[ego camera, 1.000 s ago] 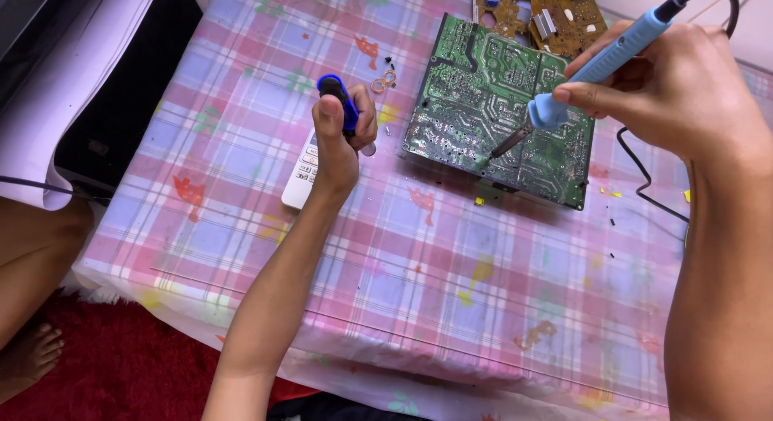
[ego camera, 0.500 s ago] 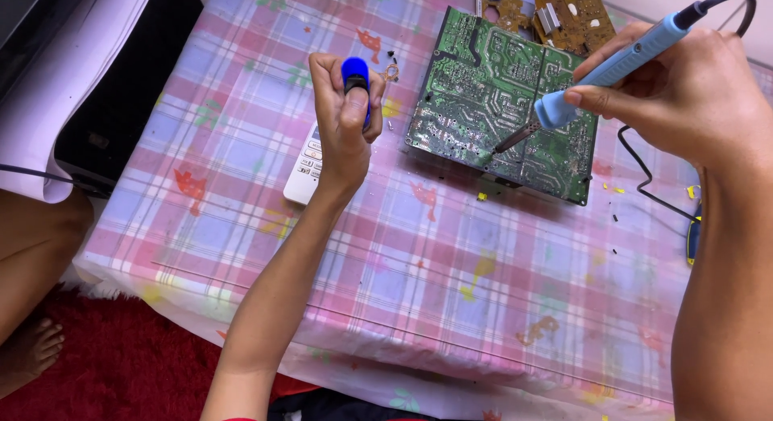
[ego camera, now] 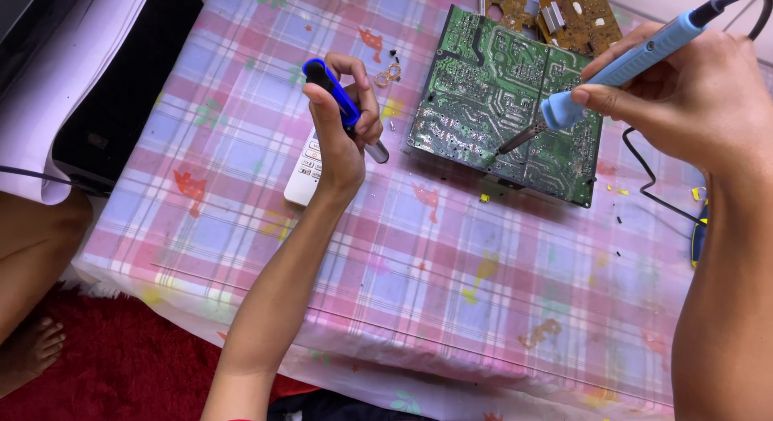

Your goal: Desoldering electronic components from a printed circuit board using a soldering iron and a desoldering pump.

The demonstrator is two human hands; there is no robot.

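Observation:
My right hand (ego camera: 692, 99) grips a light-blue soldering iron (ego camera: 620, 67); its metal tip rests on the solder side of a green circuit board (ego camera: 491, 75) lying on the table. My left hand (ego camera: 342, 127) holds a blue desoldering pump (ego camera: 342, 107) upright, its grey nozzle pointing down and right, a short way left of the board's edge. The thumb sits on the pump's blue top. A white remote control (ego camera: 304, 173) lies under that hand.
A pink and blue checked cloth (ego camera: 451, 268) covers the table. A brown circuit board (ego camera: 564, 10) lies beyond the green one. The iron's black cable (ego camera: 652, 187) loops at the right. Small bits litter the cloth. A bare foot (ego camera: 28, 348) rests on red carpet at left.
My left hand has raised the pump and carried it rightward toward the green board. The soldering iron's tip has stayed on about the same spot of the board.

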